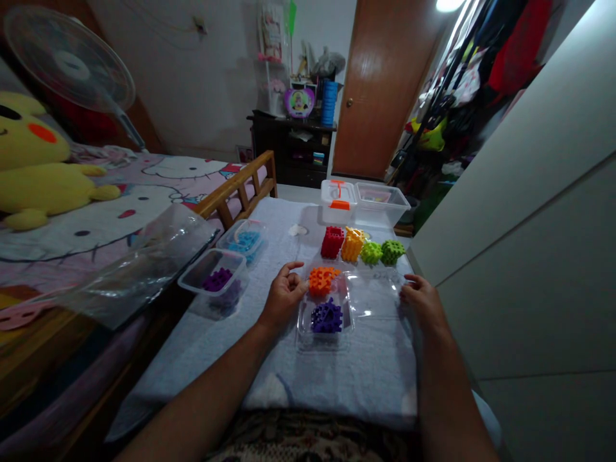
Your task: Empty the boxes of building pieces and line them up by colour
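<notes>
A clear plastic box (303,333) lies on the cloth before me. In it sit an orange piece (321,281) at the far end and a dark purple piece (327,317) at the near end, both built of notched interlocking blocks. My left hand (287,292) pinches the box's left rim beside the orange piece. A clear lid (375,295) spreads out to the right of the box; whether it is hinged to it I cannot tell. Its right edge is between the fingers of my right hand (423,299).
Behind the box stand red (332,242), yellow (353,245), lime (371,253) and green block shapes (393,252). Tubs with purple (217,280) and blue pieces (244,242) are at left. A lidded box (338,200) and an open bin (382,204) stand at the back. A cabinet (529,256) borders the right.
</notes>
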